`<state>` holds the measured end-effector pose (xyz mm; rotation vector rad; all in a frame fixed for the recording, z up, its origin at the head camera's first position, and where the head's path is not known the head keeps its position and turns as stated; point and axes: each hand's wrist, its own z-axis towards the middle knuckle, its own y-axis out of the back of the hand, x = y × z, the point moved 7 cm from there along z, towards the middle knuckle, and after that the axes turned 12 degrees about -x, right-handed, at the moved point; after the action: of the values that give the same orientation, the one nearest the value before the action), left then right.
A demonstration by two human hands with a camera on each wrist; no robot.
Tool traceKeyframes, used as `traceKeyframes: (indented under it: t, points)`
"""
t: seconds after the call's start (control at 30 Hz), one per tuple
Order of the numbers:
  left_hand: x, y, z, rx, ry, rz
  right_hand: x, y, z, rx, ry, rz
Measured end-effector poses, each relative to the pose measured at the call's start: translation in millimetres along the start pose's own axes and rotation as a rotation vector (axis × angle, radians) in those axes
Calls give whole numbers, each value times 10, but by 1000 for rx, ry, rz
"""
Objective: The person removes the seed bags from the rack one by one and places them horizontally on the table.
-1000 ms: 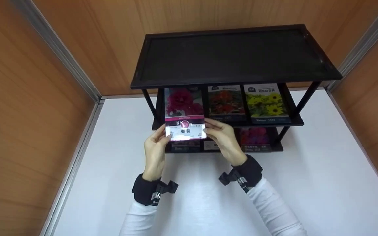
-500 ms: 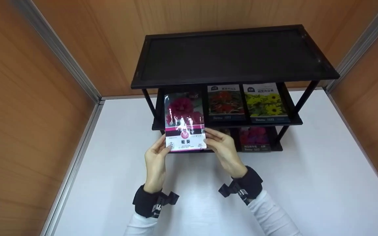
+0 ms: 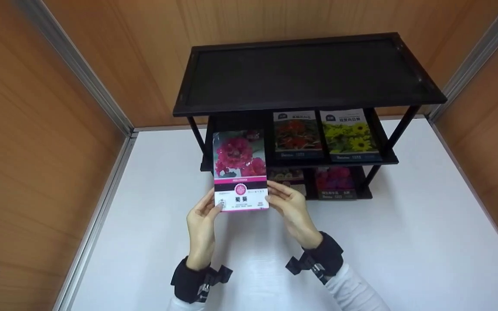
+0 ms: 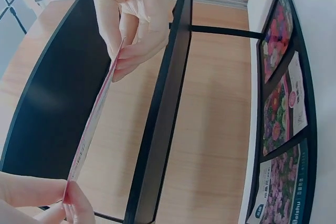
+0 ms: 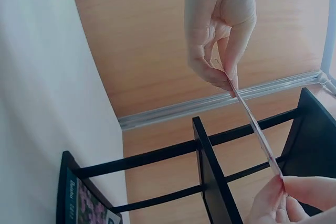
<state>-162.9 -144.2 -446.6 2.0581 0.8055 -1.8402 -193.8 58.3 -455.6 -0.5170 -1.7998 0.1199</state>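
Note:
Both hands hold a seed packet (image 3: 240,170) upright in front of the rack, its pink-flower picture and white lower label facing the head camera. My left hand (image 3: 201,229) pinches its lower left edge between thumb and fingers. At the lower right edge, my right hand (image 3: 293,214) pinches it the same way. The left wrist view shows the packet (image 4: 93,121) edge-on, thin and flat, between the right hand (image 4: 136,19) above and the left hand (image 4: 47,200) below.
A black three-tier rack (image 3: 311,75) stands against the wooden back wall. Its middle tier bears an orange-flower packet (image 3: 297,134) and a yellow-flower packet (image 3: 352,134). Several packets lie on the bottom tier, including a purple-flower packet (image 4: 283,184). Wood-panelled walls (image 3: 24,172) flank the white tabletop.
Both hands have drawn the pink-flower packet toward the body, out from under the rack's top and slightly left. The left slot of the middle tier now shows bare black.

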Motion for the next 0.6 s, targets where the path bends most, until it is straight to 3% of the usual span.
traceKeyframes:
  t: [0.43,0.6]
  points:
    - [139,137,-81,-45,-22,7,-226,71,-96,32,-16,4]
    - [222,207,-114,-69,-21,50,-302,90,-161,54,-6,-5]
